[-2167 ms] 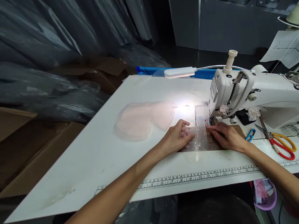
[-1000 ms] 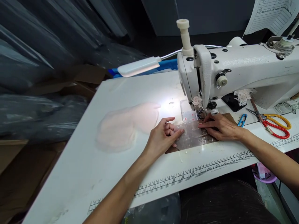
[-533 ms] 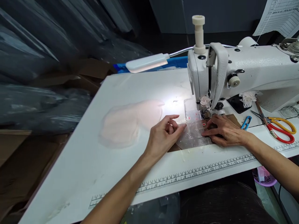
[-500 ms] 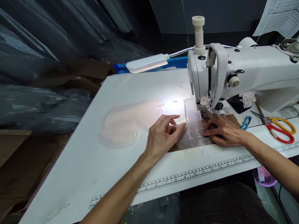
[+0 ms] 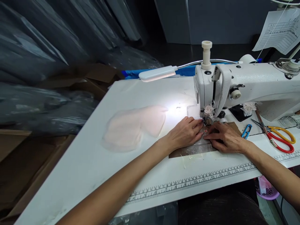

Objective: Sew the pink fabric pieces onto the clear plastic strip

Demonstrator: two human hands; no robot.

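Observation:
A white sewing machine [image 5: 248,84] stands at the right of a white table [image 5: 98,156]. Under its needle lies a small clear plastic piece with red marks [image 5: 205,132], on a brown taped patch [image 5: 192,150]. My left hand [image 5: 185,133] lies flat with its fingers stretched toward the presser foot, pressing the piece. My right hand [image 5: 225,137] lies flat beside it, fingertips on the piece just in front of the needle. The two hands almost touch.
A pale pink fabric piece [image 5: 133,126] lies left of the hands under the lamp [image 5: 157,73]. Red and yellow scissors [image 5: 278,137] and blue snips [image 5: 246,132] lie right. A ruler strip [image 5: 194,181] runs along the front edge. Cardboard boxes [image 5: 96,78] and plastic-wrapped bundles stand left.
My left hand has slid right, from the piece's left edge up to the presser foot, and its curled fingers have flattened out. My right hand has stayed in place.

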